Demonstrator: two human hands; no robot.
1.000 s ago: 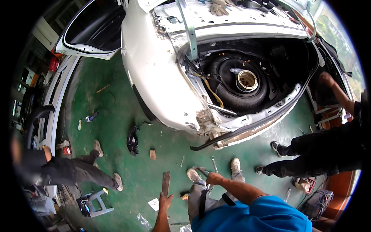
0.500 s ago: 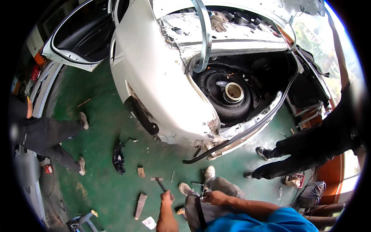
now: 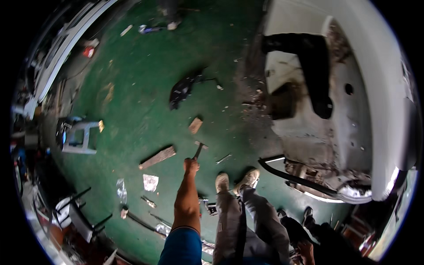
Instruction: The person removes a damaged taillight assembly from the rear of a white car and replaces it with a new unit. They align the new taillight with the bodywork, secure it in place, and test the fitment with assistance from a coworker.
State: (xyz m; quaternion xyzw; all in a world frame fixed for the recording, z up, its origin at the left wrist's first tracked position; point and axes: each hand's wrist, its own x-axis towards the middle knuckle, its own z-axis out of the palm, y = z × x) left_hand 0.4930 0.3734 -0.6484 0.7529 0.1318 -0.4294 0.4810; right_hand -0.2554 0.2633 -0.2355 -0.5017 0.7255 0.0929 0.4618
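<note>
My left hand is closed on the handle of a hammer, held out over the green floor with the head pointing away from me. A long wooden board lies left of it, a small wooden block beyond the hammer head, and a small wrench to its right. My right hand is not distinguishable in this view. At the lower right, a hand beside dark trousers appears to belong to a co-worker.
The white car's stripped rear side fills the right, a bent black strip at its lower end. A black plastic part lies ahead. A stool stands left. Another person's shoe shows at the top.
The view has swung, putting the car at the right. My left hand held the board a second ago and has since held the hammer. My right hand has dropped from sight.
</note>
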